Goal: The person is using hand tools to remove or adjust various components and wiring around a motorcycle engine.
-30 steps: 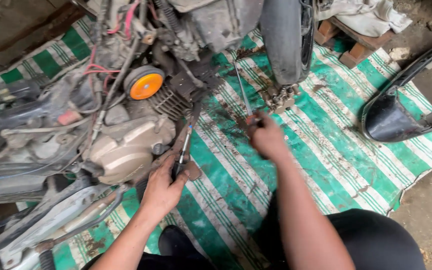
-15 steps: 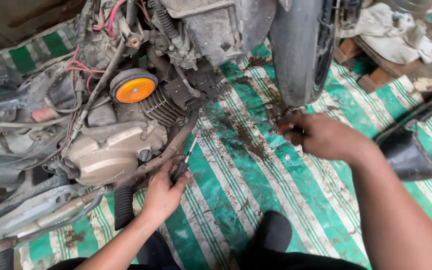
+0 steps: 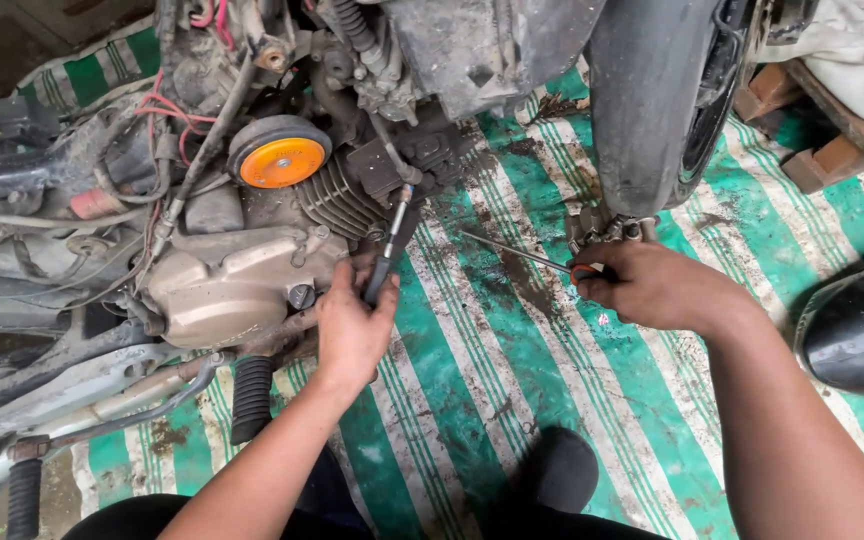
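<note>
**A:** So, starting at the hands: left hand (image 3: pixel 352 325) is closed around a dark-handled tool (image 3: pixel 384 262), some kind of driver or socket driver. Its shaft runs up and slightly right from the fist, tip sitting at the base of the finned cylinder (image 3: pixel 337 200) on the engine (image 3: pixel 232 285). Long axis is nearly straight away from the body.

**B:** And the right?

**A:** Right hand (image 3: pixel 657 290) is closed on a screwdriver (image 3: pixel 527 258) with a reddish handle. That one lies almost flat, thin shaft pointing left and a bit up across the mat, tip out in the open, not touching anything I can see. Its fingers are just below a small clump of metal parts (image 3: pixel 602 228) by the tyre (image 3: pixel 652 100).

**B:** Which hand is nearer the engine?

**A:** Left, easily. It's right against the casing. The right is well apart from it, over by the tyre, with the screwdriver tip aimed back toward the left-hand tool.

**B:** Any trays or tubs?

**A:** None that I can make out. Everything sits straight on a green and white striped mat (image 3: pixel 512 400), pretty greasy. Orange round cap (image 3: pixel 280 160) above the fins, black rubber footpeg (image 3: pixel 252 395) down left.
</note>
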